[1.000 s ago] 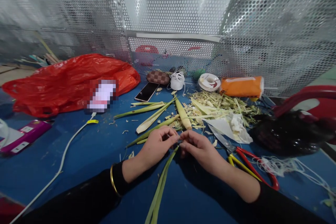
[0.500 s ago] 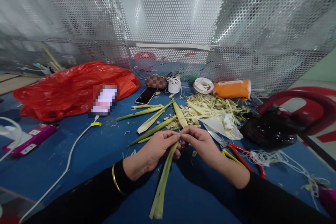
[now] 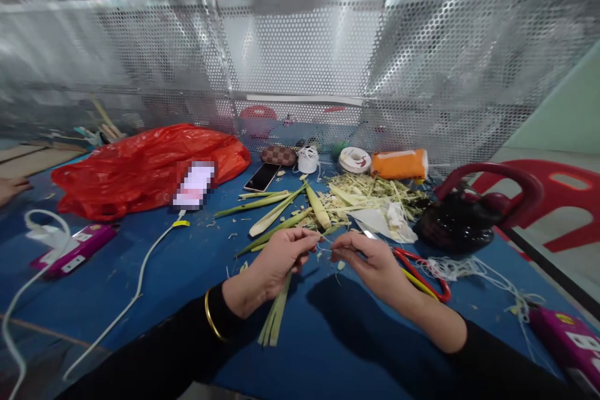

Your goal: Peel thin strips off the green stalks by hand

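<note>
Pinched in my left hand (image 3: 287, 256) is a bundle of long green leaf strips (image 3: 274, 320), whose flat ends hang below the palm. A thin white thread (image 3: 325, 239) runs from its fingertips across to my right hand (image 3: 363, 259), which is closed on the thread with thumb and fingers together. A small gap separates the two hands. Just beyond them lie a pale peeled stalk (image 3: 319, 207) and several green leaves (image 3: 274, 225). Scissors with red handles (image 3: 443, 290), partly hidden by my right forearm, lie beside a tangle of white string (image 3: 452, 269).
A red plastic bag (image 3: 140, 169), a lit phone (image 3: 194, 184) on a white cable and a dark phone (image 3: 262, 177) lie left. Plant shavings (image 3: 375, 190), a ribbon spool (image 3: 355, 159), an orange packet (image 3: 398, 164) and a black kettle-like object (image 3: 457, 225) stand right. Another person's hand (image 3: 12, 187) shows far left.
My hands have moved apart, with the thread now showing between them. The leaf strips have shifted up and left under my left hand. The view has tilted up, and another person's hand appears at left.
</note>
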The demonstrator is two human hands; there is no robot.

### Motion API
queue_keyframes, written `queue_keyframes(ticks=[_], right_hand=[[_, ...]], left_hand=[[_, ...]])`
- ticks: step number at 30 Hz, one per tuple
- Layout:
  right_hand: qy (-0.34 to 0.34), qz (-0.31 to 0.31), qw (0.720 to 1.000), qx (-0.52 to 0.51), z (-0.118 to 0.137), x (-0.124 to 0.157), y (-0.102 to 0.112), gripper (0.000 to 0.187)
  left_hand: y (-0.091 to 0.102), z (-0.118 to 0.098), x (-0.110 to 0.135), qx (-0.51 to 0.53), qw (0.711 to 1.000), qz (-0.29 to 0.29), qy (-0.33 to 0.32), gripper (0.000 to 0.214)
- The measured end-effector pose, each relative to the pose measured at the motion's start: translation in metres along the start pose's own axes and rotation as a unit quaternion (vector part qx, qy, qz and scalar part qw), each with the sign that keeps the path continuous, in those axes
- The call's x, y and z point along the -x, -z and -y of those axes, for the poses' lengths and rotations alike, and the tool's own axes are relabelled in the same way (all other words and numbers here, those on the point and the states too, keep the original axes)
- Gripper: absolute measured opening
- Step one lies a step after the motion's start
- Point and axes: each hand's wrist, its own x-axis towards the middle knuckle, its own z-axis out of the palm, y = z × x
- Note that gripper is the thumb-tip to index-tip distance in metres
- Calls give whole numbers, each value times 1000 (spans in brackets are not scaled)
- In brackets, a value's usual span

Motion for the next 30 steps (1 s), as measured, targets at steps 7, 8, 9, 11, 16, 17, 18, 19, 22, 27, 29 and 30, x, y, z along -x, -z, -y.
queue_keyframes(ticks=[7,8,9,11,16,17,18,19,22,27,29,30], right_hand=[[113,40,985,122,9,18,1,19],[121,50,983,130,10,20,1,20],[123,58,981,135,11,23,1,20],[119,75,982,128,13,28,1,22],[2,107,985,133,13,42,18,21],[-33,86,978,189,9,46,24,22],[-63,58,959,269,3,51,31,21],[-88,30,930,356,-4,55,39,23],[-148,29,848,507,-31,68,57,29],[-122,53,824,550,-57,72,67,44],[-119,63,821,554,-57,69,67,49],[-126,65,818,558,-56,68,66,48]], left_hand=[[-14,0,1,-16,999,-40,-19,26],[-14,-2,1,-13,999,-42,-26,26],[-15,-4,1,-13,999,-41,-33,26],[-15,-8,2,-20,998,-41,-44,26],[-14,-17,4,-63,991,-72,-93,23],[-14,-18,4,-80,987,-81,-110,21],[-14,-20,4,-97,983,-89,-128,20],[-13,-22,4,-113,978,-96,-146,19],[-13,-26,2,-144,966,-100,-191,20],[-16,-24,-3,-110,977,-54,-172,24],[-18,-21,-4,-82,982,-31,-166,23],[-18,-20,-4,-72,983,-24,-165,23]])
